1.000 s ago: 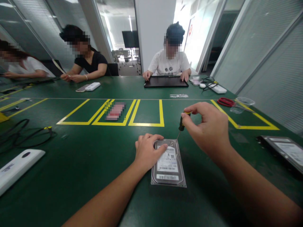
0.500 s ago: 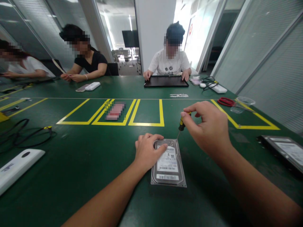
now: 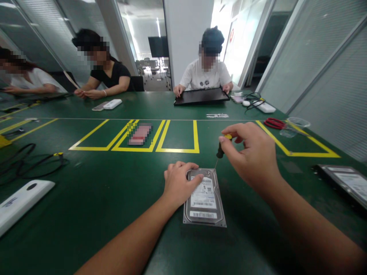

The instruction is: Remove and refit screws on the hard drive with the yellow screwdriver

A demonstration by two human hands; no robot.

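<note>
Hard disk drive (image 3: 215,183): flat on the green tabletop (image 3: 129,214) straight ahead of me, white label (image 3: 203,195) up, long side running away from me

Left hand (image 3: 180,182): clamped on the drive's left side, thumb across the cover, index finger along the far edge

Right hand (image 3: 252,154): apart from the left, thumb and forefinger pinched on the leaning screwdriver (image 3: 220,152), whose tip meets the drive's far right corner

Handle: its yellow shows at the top end now, down the side half a second ago; it seems to have rolled in my fingers while the tip stayed put, so I judge I'm turning at that one corner

Black panel (image 3: 200,97): tilted since then by the person in the white T-shirt (image 3: 206,78) opposite

Surfaces: dull grey metal cover with rounded contours, smooth barcoded label, slim straight shaft, black-and-yellow grip that looks plastic
</note>
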